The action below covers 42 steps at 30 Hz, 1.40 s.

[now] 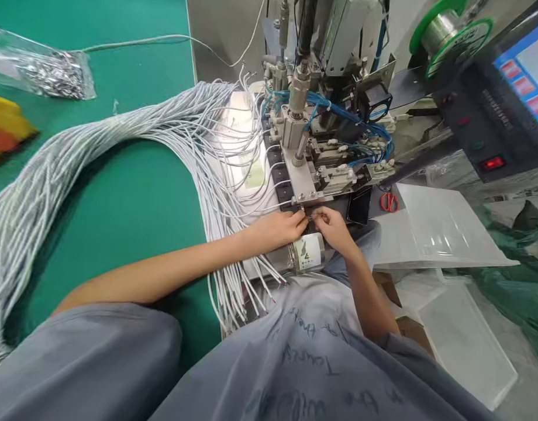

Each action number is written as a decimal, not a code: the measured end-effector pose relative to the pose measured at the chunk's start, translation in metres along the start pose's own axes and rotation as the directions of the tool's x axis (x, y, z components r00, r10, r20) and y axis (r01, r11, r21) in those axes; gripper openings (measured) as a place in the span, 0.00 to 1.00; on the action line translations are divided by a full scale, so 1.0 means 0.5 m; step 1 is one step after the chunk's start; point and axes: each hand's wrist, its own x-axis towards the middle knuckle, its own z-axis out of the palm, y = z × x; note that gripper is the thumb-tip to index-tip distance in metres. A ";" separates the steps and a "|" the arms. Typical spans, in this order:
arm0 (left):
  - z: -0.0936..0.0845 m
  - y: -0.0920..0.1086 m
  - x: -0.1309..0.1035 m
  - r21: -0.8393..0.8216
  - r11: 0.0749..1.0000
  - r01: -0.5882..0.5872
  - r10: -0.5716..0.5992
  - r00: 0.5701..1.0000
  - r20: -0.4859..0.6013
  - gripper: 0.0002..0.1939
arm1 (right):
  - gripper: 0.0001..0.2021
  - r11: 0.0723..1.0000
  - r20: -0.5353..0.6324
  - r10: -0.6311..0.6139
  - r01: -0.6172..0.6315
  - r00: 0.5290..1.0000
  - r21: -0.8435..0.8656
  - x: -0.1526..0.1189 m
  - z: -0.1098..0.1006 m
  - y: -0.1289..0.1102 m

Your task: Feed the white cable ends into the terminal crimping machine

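Note:
My left hand (pixel 281 228) is closed at the near end of the machine (pixel 300 175), its fingertips pinched together on something too small to make out. Close on its right, my right hand (pixel 333 229) has its thumb and fingers pressed together around a small item I cannot make out. A labelled container (pixel 309 252) is just below both hands. White cables (pixel 223 199) fan out beneath my left forearm, and several of their ends lie in a row along the machine's dark blocks (pixel 280 173).
The long cable bundle (pixel 54 158) curves over the green table (pixel 155 193). A bag of metal parts (pixel 54 73) lies at the upper left. A solder spool (pixel 444 35) and control box (pixel 483 111) stand at the right, with red scissors (pixel 389 202) and a white tray (pixel 444 228) below.

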 end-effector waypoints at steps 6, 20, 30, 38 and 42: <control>0.004 -0.002 0.008 -0.004 1.000 0.017 -0.017 1.000 0.010 0.18 | 0.10 0.996 0.001 0.018 -0.018 1.000 0.086 0.009 0.010 0.022; -0.016 -0.003 -0.021 -0.021 0.982 0.190 -0.189 0.982 0.025 0.07 | 0.13 0.982 0.017 0.031 -0.034 0.999 0.184 0.009 0.025 0.036; -0.013 -0.006 -0.022 -0.138 0.941 0.310 -0.303 0.950 0.074 0.10 | 0.12 0.994 -0.346 -0.105 0.102 0.932 -0.027 -0.023 0.005 0.014; -0.029 -0.049 -0.009 -0.112 0.880 0.461 -0.438 0.880 0.183 0.13 | 0.10 0.865 0.072 -0.347 0.349 0.935 -0.362 -0.139 0.150 -0.064; -0.050 -0.053 -0.008 -0.237 0.842 0.485 -0.448 0.872 0.195 0.15 | 0.16 0.715 0.233 -0.230 0.326 0.945 -0.618 -0.118 0.208 -0.086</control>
